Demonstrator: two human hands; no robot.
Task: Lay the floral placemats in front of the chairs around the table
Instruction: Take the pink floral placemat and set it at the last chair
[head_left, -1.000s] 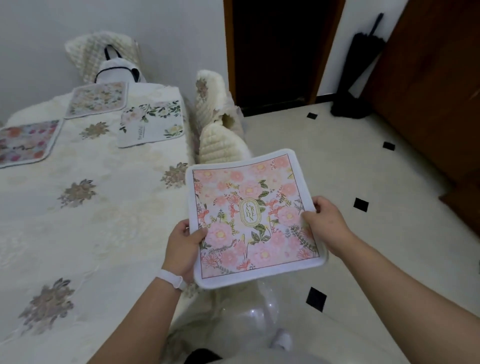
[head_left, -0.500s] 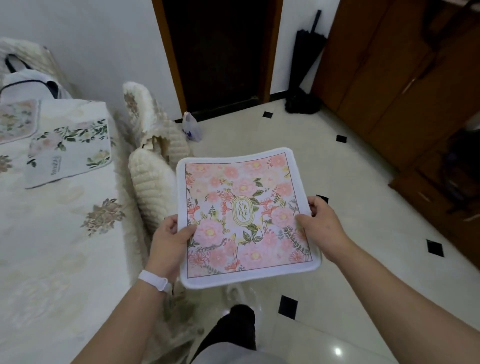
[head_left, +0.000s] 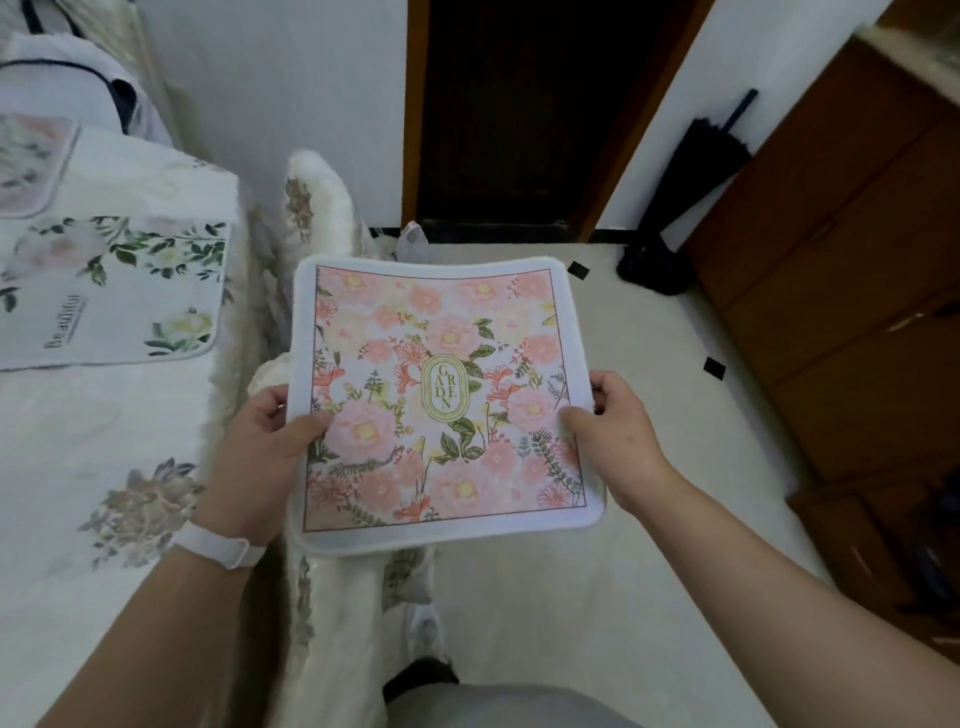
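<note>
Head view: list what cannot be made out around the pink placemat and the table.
- Chair nearest the person: its seat is hidden under the pink placemat and the left hand.
- Fingers of the right hand: curled beneath the placemat, unseen.
- Far placemat: cut off by the left edge, its print blurred.
- Table: its left side runs out of frame, so other places cannot be counted.

Home dining room. Surface (head_left: 78, 415) draped in cream floral-embroidered cloth, padded quilted chair covers (head_left: 317, 208) alongside. Cream tiled floor (head_left: 649, 415) with small black diamond insets. Dark doorway in wooden frame (head_left: 519, 114), white walls, folded black umbrella (head_left: 691, 176) leaning in corner, wooden cabinets (head_left: 841, 260) at right.
</note>
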